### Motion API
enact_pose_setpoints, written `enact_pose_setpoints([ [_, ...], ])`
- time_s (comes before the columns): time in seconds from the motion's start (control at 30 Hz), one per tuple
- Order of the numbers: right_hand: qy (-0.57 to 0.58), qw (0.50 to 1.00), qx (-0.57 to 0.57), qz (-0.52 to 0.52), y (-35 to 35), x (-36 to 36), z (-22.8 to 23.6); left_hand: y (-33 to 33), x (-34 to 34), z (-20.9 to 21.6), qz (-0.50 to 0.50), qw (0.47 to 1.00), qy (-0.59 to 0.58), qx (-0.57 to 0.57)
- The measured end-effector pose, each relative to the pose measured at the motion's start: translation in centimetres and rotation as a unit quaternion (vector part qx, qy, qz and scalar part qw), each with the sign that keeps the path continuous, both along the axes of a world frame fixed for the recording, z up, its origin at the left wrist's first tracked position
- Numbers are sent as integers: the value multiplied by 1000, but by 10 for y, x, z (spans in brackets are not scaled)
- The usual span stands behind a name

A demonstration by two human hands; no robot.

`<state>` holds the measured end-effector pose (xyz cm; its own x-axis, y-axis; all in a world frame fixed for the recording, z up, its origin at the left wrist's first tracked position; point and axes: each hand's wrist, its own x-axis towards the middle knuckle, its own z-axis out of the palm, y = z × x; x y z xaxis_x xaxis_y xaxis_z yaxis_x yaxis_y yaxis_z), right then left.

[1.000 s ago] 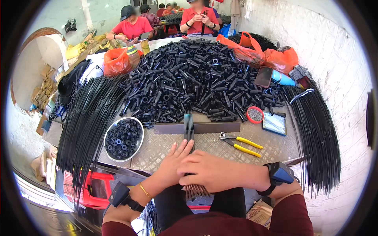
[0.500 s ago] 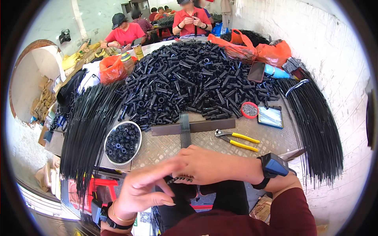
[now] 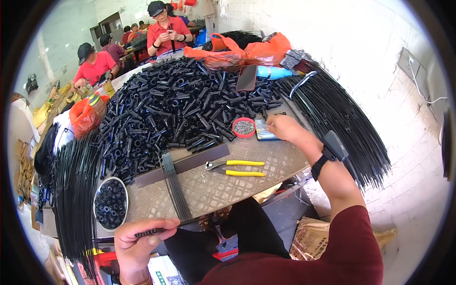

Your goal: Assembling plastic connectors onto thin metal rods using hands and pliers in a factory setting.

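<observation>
My left hand [image 3: 140, 242] is closed at the table's front edge, its thumb and fingers pressed on a short ridged black piece [image 3: 149, 232]. Close to its fingertips is the near end of a flat row of thin dark rods [image 3: 175, 187], laid across a brown bar [image 3: 204, 159]. My right hand [image 3: 290, 128] reaches over a small shallow box [image 3: 266, 132] of silvery, thin contents. Its fingers are bent together at the contents; whether something is pinched there is hidden. Yellow-handled pliers [image 3: 242, 168] lie between my hands.
A red round dish [image 3: 244, 127] of tiny metal bits sits beside the box. Behind spreads a heap of black tubular parts [image 3: 175, 104]. A bowl of black rings [image 3: 110, 204] stands left. Bundles of long black rods [image 3: 337, 118] flank the table. A phone [image 3: 246, 78] lies atop the heap.
My right hand has left the rods' near end and moved right to the small box. The left hand has dropped lower left with the ridged black piece. The whole view has turned right.
</observation>
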<state>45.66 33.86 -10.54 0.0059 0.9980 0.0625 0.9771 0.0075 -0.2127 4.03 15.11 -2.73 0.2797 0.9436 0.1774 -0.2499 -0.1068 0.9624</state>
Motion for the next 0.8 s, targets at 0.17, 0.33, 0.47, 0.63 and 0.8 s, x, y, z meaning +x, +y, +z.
enact_pose_setpoints([
  [0.17, -29, 995, 76, 58, 15, 41, -45, 2, 4, 1, 19, 999, 27, -2],
  [0.33, -12, 992, 110, 56, 16, 51, -39, -1, 8, 1, 62, 998, 23, -14],
  [0.47, -4, 986, 152, 67, 8, 56, -37, 5, 10, 0, 29, 999, -3, 14],
  [0.63, 29, 984, 155, 78, -9, 11, 8, 16, 7, 1, -3, 999, -36, 12],
  [0.8, 239, 890, 189, 339, -88, -111, 79, 14, 3, 0, -2, 999, -46, -26],
])
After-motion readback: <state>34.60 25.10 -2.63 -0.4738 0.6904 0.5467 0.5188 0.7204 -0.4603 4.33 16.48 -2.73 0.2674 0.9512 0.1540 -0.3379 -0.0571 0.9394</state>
